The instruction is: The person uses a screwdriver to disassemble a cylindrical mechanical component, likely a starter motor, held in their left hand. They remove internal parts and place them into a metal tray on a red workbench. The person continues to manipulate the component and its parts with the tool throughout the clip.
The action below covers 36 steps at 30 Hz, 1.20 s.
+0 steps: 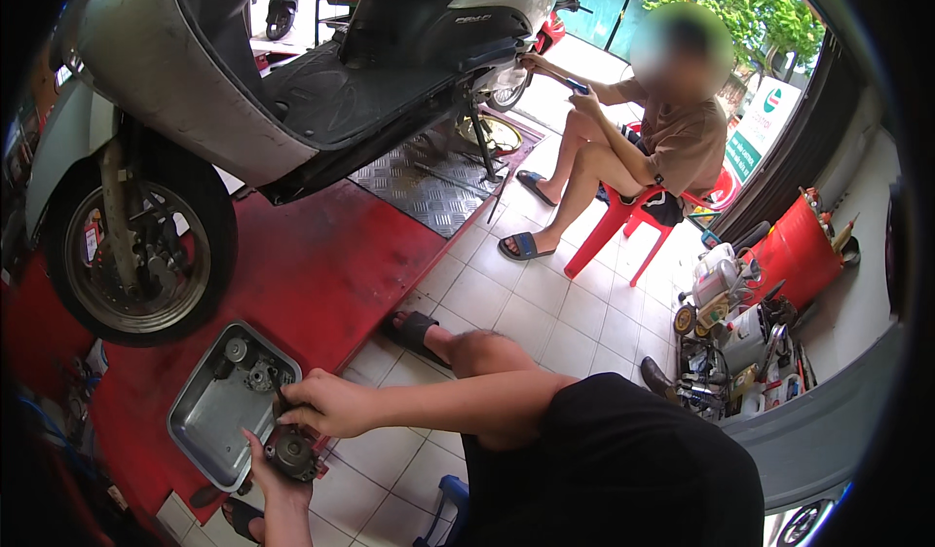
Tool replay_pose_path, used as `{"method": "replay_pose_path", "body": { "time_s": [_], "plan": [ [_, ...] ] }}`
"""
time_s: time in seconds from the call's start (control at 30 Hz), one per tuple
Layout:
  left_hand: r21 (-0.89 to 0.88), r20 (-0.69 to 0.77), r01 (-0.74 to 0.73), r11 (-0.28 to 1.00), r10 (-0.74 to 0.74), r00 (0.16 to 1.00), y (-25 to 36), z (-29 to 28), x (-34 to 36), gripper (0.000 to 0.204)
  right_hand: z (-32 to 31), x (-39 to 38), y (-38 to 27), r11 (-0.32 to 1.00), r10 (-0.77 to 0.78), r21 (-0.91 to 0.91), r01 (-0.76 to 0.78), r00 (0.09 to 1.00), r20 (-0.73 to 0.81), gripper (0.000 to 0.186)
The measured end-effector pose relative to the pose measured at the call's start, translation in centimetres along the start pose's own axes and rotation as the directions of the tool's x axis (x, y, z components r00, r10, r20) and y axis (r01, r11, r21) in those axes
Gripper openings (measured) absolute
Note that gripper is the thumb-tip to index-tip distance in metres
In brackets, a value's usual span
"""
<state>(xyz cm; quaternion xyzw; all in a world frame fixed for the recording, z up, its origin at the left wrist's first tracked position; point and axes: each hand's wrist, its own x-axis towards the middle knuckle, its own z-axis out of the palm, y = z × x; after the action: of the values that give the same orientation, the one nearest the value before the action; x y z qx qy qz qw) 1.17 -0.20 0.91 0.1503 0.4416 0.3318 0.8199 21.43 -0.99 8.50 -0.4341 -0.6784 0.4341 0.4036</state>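
Low in the view, my left hand [278,474] cups a round dark metal part [292,450] beside a steel tray [183,420] on the red platform. Just above that part, my right hand [321,401] is closed on a slim dark tool [280,398], held upright over it; its tip is hidden. In the tray lie a small round metal piece [236,350] and a toothed-looking metal piece [261,377].
A scooter [312,99] stands on the red platform [292,264] ahead. Another person [672,148] sits on a red plastic chair [594,240] to the right, one hand at the scooter. Tools, jugs and a red drum [789,250] crowd the right wall; a blue stool [448,498] is below.
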Motion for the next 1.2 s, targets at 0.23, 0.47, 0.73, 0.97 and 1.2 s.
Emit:
{"method": "replay_pose_path", "body": {
  "time_s": [0.23,0.47,0.73,0.97,1.2],
  "plan": [
    [-0.015,-0.075,0.006,1.000,-0.007,0.997,0.0,-0.5,1.1,0.078,-0.4,0.3,0.4,0.994,-0.088,-0.063,0.088,0.996,-0.006,0.017],
    [-0.011,-0.053,0.018,1.000,-0.019,0.998,0.7,0.4,0.2,0.079,-0.3,0.6,0.4,0.995,-0.094,-0.042,0.093,0.995,-0.038,0.019],
    [-0.017,-0.044,0.033,0.999,-0.034,0.998,-0.2,0.9,0.1,0.076,-0.4,0.3,0.8,0.996,-0.068,-0.061,0.066,0.997,-0.029,0.018],
    [-0.001,-0.095,-0.015,1.000,0.015,0.995,-0.1,0.8,0.2,0.080,-0.5,0.7,-0.5,0.994,-0.074,-0.086,0.070,0.996,-0.046,0.022],
    [-0.022,-0.002,-0.007,1.000,0.007,1.000,-0.4,-0.2,0.5,0.082,-0.3,-0.1,0.5,0.996,-0.052,-0.074,0.055,0.998,0.039,0.016]
  ]
}}
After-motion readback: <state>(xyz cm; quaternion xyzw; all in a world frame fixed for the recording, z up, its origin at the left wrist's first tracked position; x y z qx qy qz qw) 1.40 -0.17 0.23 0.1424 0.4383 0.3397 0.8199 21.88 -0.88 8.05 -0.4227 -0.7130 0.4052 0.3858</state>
